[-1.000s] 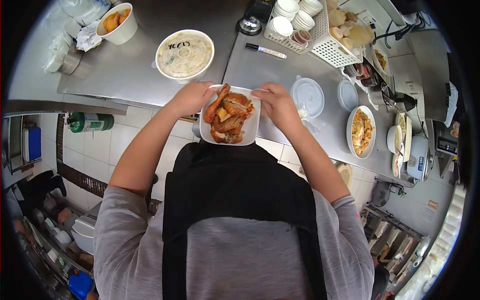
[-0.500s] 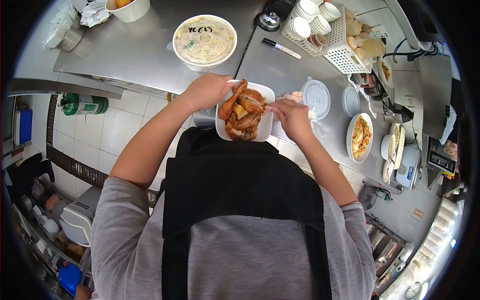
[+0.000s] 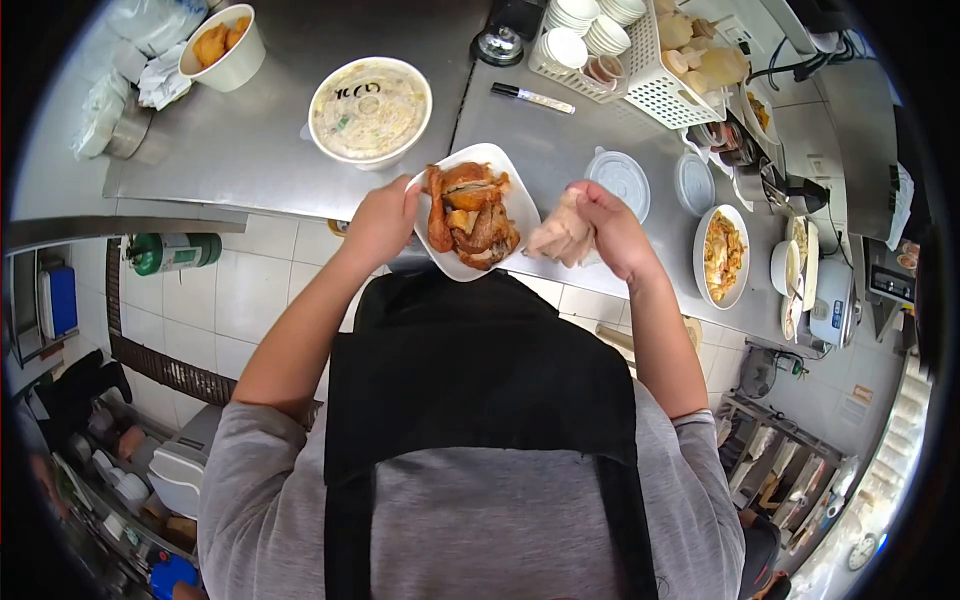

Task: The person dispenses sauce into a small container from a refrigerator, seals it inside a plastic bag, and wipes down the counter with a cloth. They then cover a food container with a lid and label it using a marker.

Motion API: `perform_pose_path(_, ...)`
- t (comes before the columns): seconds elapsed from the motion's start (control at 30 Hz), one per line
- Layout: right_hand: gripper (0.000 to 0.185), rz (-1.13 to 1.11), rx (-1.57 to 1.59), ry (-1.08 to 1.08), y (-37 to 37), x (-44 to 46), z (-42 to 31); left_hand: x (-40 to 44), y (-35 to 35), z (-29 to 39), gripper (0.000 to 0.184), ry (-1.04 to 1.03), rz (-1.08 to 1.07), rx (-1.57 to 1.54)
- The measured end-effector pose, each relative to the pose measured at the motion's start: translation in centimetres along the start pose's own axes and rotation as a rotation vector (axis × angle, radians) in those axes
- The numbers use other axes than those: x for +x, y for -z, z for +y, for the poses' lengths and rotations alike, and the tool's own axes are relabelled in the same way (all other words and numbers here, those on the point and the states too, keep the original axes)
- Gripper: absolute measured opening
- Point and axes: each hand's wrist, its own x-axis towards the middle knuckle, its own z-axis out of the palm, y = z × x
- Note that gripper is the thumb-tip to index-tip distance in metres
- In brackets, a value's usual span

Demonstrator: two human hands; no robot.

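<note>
My left hand grips the left rim of a white square dish, thumb over the edge. The dish is tilted and carries browned roast chicken pieces, a drumstick among them. Just right of the dish, my right hand is closed on a crumpled pale pink napkin; whether it is paper or cloth I cannot tell. The napkin hangs close by the dish's right edge. Behind my right hand lies a clear round lid on the steel counter.
Beyond the dish stands a lidded round tub with writing on top. A marker lies right of it. A paper bowl of fried food is at far left. An oval dish of food stands right, near a white basket.
My right hand has left the dish's rim and moved right, now holding the napkin. The dish has shifted slightly left and turned, still in my left hand.
</note>
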Motion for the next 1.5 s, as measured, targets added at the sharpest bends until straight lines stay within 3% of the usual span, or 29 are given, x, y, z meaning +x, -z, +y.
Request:
perform_pose_path(0.13, 0.018, 0.111, -0.381, 0.254, 1.7, 3.1, -1.8, -0.9, -1.4, -1.6, 0.029, 0.084, -0.002, -0.203)
perform_pose_path(0.23, 0.019, 0.244, -0.436, 0.447, 4.2, 7.7, -0.5, -1.6, -1.6, -1.5, 0.04, 0.12, -0.102, -0.418)
perform_pose_path(0.3, 0.027, 0.304, -1.078, 0.895, 5.9, 9.7, 0.0, -2.2, -1.9, -1.0, 0.045, 0.137, -0.151, -0.486)
perform_pose_path(0.37, 0.029, 0.356, -1.049, 0.869, 6.8, 7.7, -2.3, -2.6, -2.8, -0.8, 0.047, 0.313, -0.158, -0.587)
perform_pose_path(0.43, 0.027, 0.41, -0.898, 0.825, 8.9, 6.8, -4.5, -3.2, -4.2, 0.0, 0.047, 0.308, -0.119, -0.626)
perform_pose_path(0.5, 0.02, 0.511, -0.647, 0.53, 12.5, 6.0, -6.9, -3.8, -5.9, 1.1, 0.046, 0.294, -0.069, -0.695)
perform_pose_path(0.6, 0.02, 0.813, -0.554, 0.651, 21.5, 10.0, -8.0, -4.2, -8.6, 1.9, 0.049, 0.285, -0.028, -0.787)
perform_pose_path(0.63, 0.027, 0.995, -0.742, 0.693, 22.6, 9.5, -9.7, -4.3, -9.3, 1.7, 0.049, 0.281, -0.012, -0.787)
perform_pose_path(0.67, 0.045, 1.044, -0.852, 0.586, 24.4, 10.1, -10.6, -4.3, -10.0, 1.5, 0.05, 0.224, 0.006, -0.764)
perform_pose_path(0.73, 0.059, 0.835, -1.149, 0.425, 26.6, 12.1, -11.8, -4.3, -10.7, 1.5, 0.052, 0.167, 0.041, -0.745)
perform_pose_path(0.77, 0.059, 0.825, -1.151, 0.437, 26.6, 12.6, -12.7, -4.4, -10.8, 1.5, 0.053, 0.151, 0.048, -0.733)
perform_pose_path(0.83, 0.055, 0.649, -1.219, 0.047, 26.3, 13.0, -14.9, -4.5, -11.1, 1.5, 0.055, 0.138, 0.065, -0.729)
perform_pose_path(0.97, 0.055, 0.63, -1.308, 0.111, 27.2, 13.5, -15.0, -4.5, -11.3, 1.5, 0.054, 0.146, 0.095, -0.751)
perform_pose_path(1.03, 0.054, 0.74, -1.198, 0.317, 27.6, 13.1, -14.0, -4.8, -11.6, 1.0, 0.054, 0.156, 0.149, -0.777)
perform_pose_path(1.13, 0.05, 0.863, -1.088, 0.418, 27.6, 11.4, -14.7, -5.6, -10.5, 0.6, 0.054, 0.135, 0.243, -0.765)
perform_pose_path(1.2, 0.042, 0.844, -0.839, 0.508, 25.4, 6.8, -16.4, -5.6, -9.4, -0.7, 0.053, 0.104, 0.324, -0.781)
perform_pose_path(1.3, 0.036, 0.852, -0.821, 0.535, 25.4, 3.1, -16.9, -5.3, -6.4, -2.4, 0.049, 0.108, 0.475, -0.778)
perform_pose_path(1.37, 0.03, 0.763, -0.474, 0.614, 24.2, 0.3, -16.5, -4.6, -4.6, -3.4, 0.045, 0.142, 0.638, -0.821)
perform_pose_path(1.5, 0.026, 0.653, -0.376, 0.604, 22.6, -2.2, -15.0, -2.7, -1.9, -3.9, 0.043, 0.035, 0.737, -0.81)
